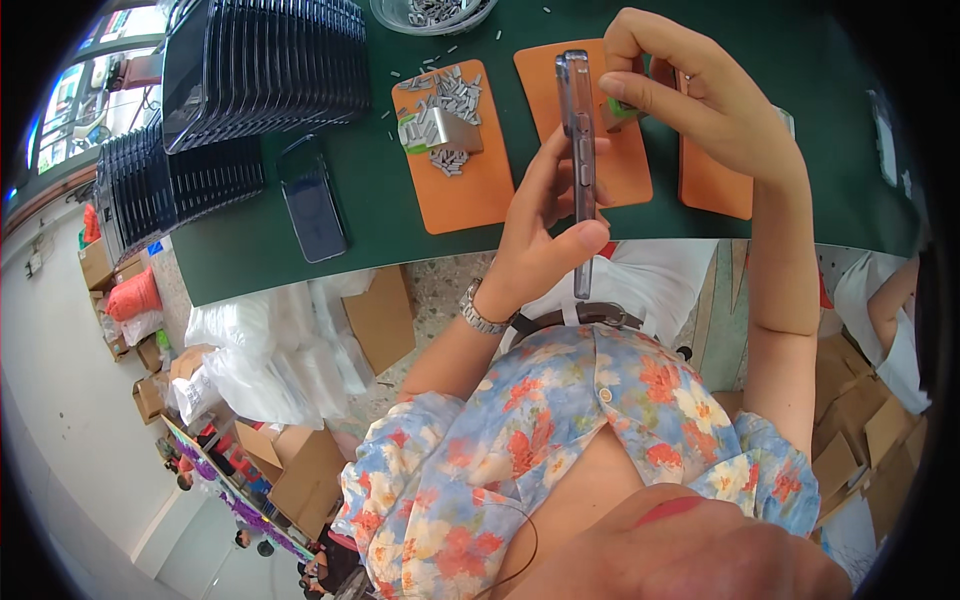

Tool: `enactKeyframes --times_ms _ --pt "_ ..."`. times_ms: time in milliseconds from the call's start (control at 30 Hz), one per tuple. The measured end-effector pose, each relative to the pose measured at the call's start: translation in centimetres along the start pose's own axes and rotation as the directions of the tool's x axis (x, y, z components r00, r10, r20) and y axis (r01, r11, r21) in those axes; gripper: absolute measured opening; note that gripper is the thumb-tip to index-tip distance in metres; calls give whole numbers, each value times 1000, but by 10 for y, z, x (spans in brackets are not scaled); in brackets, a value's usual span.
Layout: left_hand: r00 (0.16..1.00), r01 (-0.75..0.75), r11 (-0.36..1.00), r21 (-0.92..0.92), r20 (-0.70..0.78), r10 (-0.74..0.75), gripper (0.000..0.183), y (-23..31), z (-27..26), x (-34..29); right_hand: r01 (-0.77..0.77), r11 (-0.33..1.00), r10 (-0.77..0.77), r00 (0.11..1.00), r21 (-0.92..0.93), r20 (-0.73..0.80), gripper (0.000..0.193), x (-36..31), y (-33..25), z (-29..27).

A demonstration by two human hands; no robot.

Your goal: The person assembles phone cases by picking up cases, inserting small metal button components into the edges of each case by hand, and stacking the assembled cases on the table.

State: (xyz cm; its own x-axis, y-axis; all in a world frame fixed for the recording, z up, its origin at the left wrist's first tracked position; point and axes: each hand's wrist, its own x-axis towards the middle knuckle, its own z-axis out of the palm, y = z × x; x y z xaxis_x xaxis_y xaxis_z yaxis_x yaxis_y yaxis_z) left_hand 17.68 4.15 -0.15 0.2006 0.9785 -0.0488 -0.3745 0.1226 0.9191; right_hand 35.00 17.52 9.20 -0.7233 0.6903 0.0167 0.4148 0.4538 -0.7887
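Above a green tabletop (pixel 300 250), the person's left hand (pixel 535 235) grips a clear phone case (pixel 577 150) held on edge, thumb clamped against its lower side. Their right hand (pixel 690 95) pinches a small green piece (pixel 622 110) against the case's upper rim. Orange mats (pixel 470 190) lie below, one strewn with small metal parts (pixel 445 100) and a metal block (pixel 440 130). A dark phone case (pixel 312 198) rests flat nearby, beside stacked dark cases (pixel 265 65) at the tabletop's left.
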Motion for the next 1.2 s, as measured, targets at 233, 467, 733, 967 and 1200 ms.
enactKeyframes --times_ms 233,467,733,967,1200 --pt "976 212 975 -71 -38 -215 100 -2 22 1 159 884 5 937 439 -349 18 -10 30 37" --pt "965 247 969 3 -89 -245 82 0 37 15 20 822 223 909 570 -353 19 -4 33 42" --pt "939 305 952 -25 -158 -305 86 13 50 16 126 803 119 923 582 -365 35 -3 37 40" --pt "959 221 972 -76 -164 -230 91 15 64 12 63 808 159 934 586 -320 29 -15 22 25" --pt "980 -145 988 -50 -145 137 120 3 86 -13 596 676 -150 688 434 -710 15 -116 38 27"
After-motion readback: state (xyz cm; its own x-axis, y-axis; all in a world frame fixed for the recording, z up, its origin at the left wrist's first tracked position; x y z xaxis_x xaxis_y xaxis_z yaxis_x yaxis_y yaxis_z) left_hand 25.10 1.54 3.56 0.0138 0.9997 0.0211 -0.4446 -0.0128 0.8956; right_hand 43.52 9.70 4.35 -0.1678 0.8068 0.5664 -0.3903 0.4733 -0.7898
